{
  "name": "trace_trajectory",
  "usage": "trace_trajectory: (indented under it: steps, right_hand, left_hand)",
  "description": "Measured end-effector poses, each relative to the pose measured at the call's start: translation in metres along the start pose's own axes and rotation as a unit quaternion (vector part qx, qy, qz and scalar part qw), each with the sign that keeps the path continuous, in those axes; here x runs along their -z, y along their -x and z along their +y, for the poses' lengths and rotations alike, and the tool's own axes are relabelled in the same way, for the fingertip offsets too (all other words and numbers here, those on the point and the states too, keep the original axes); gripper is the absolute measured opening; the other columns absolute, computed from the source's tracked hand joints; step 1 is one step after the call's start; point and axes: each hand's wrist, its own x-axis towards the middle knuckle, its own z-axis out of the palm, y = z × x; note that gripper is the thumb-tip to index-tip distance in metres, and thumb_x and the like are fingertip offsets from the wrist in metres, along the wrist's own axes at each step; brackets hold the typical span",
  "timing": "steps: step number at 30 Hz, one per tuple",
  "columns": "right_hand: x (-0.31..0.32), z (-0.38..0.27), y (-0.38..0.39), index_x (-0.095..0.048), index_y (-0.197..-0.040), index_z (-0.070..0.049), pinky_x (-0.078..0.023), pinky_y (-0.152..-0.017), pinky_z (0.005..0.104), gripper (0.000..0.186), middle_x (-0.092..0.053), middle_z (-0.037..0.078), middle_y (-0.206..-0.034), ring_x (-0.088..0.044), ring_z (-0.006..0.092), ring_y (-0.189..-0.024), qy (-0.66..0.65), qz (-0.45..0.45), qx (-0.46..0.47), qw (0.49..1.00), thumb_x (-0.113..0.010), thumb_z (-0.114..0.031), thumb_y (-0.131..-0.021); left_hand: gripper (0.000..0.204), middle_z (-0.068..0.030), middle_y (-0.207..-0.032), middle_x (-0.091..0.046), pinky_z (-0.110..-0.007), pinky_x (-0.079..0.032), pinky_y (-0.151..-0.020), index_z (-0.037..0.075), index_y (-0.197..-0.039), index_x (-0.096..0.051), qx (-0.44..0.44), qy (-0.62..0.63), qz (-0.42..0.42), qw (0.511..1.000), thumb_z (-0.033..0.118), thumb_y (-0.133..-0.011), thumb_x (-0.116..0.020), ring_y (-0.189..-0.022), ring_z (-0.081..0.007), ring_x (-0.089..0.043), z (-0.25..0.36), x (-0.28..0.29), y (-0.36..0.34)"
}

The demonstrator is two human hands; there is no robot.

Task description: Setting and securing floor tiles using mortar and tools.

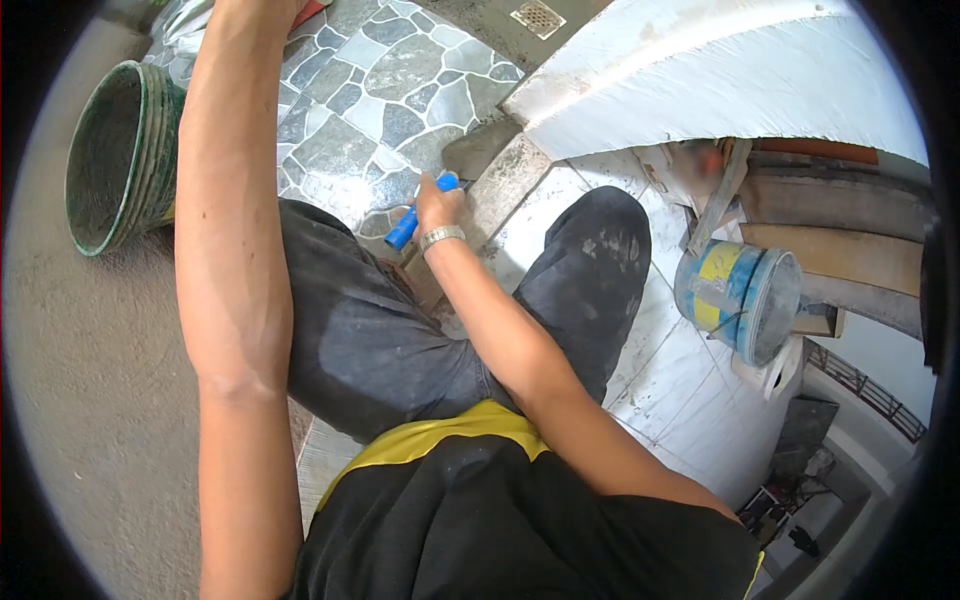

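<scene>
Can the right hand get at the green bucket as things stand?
Probably not: the right hand is gripping a blue handle, and in this view the left forearm crosses between it and the green bucket.

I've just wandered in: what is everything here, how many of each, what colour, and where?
Cylindrical handle: 1, blue, in right hand
Ribbed bucket: 1, green, upper left
Bucket: 1, blue and yellow, right
Boards: several, brown and grey, upper right
Drain grate: 1, pale, top
Stone-patterned floor: 1 area, grey with pale joints, top centre
Tiles: several, white, right of centre
Unclear item: 1, red, top edge by left hand
Wristband: 1, silver, right wrist
Trousers: 1 pair, dark grey, centre
Shirt: 1, black and yellow, bottom
Hands: 2, bare; right upper centre, left mostly cut off
</scene>
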Motion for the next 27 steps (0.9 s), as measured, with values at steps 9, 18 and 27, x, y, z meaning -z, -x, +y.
trace_trajectory:
  steps: [9,18,27]
  right_hand:
    - [0.000,0.008,0.024,-0.048,-0.103,-0.004,-0.056,-0.046,0.0471,0.032,-0.055,0.012,-0.076,-0.057,0.0251,-0.055,-0.094,-0.041,-0.010,0.995,-0.062,-0.031,-0.095]
    - [-0.014,0.000,0.006,-0.048,-0.105,0.002,-0.056,-0.044,0.0449,0.037,-0.060,0.017,-0.072,-0.059,0.0289,-0.052,-0.097,-0.022,0.003,0.995,-0.057,-0.033,-0.098]
    - [-0.018,-0.005,0.004,-0.044,-0.109,0.002,-0.056,-0.044,0.0464,0.043,-0.058,0.017,-0.076,-0.061,0.0281,-0.058,-0.109,-0.027,-0.004,0.994,-0.060,-0.036,-0.099]
  left_hand:
    - [0.056,-0.0163,-0.117,-0.064,-0.038,-0.050,-0.094,-0.005,-0.151,-0.042,-0.081,0.008,-0.039,0.996,0.032,-0.110,-0.045,-0.088,-0.0178,-0.064,-0.004,0.002,0.011]
    - [0.056,-0.0158,-0.115,-0.063,-0.037,-0.050,-0.093,-0.006,-0.151,-0.041,-0.099,0.023,-0.059,0.993,0.031,-0.109,-0.044,-0.086,-0.0177,-0.063,-0.013,0.012,0.011]
    - [0.054,-0.0133,-0.112,-0.064,-0.036,-0.050,-0.091,-0.005,-0.150,-0.043,-0.085,0.028,-0.047,0.995,0.031,-0.109,-0.046,-0.085,-0.0169,-0.064,-0.011,0.009,0.008]
